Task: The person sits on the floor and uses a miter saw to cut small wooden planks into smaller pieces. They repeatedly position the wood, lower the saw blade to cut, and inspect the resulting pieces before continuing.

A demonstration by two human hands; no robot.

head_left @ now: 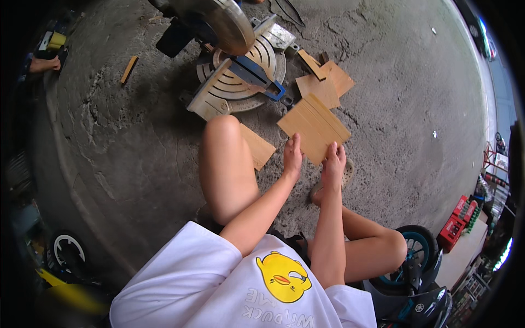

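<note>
My left hand (293, 156) and my right hand (333, 159) grip the near edges of a square light-wood board (313, 124), held between my legs and the saw. A miter saw (227, 38) with a round slotted base (221, 85) and blue lever stands on the concrete ahead. To its right lie several flat wood pieces (342, 76) and a narrow strip (309, 61), partly hidden behind one another. Another board (261, 147) lies under the held one, beside my left knee. A small wood strip (129, 70) lies to the saw's left.
A motorbike wheel (414, 246) is by my right knee, another wheel (68, 251) at lower left. Red crates with bottles (454, 227) stand at the right. Another person's hand (46, 64) shows at upper left. A dark cable (292, 13) lies behind the saw.
</note>
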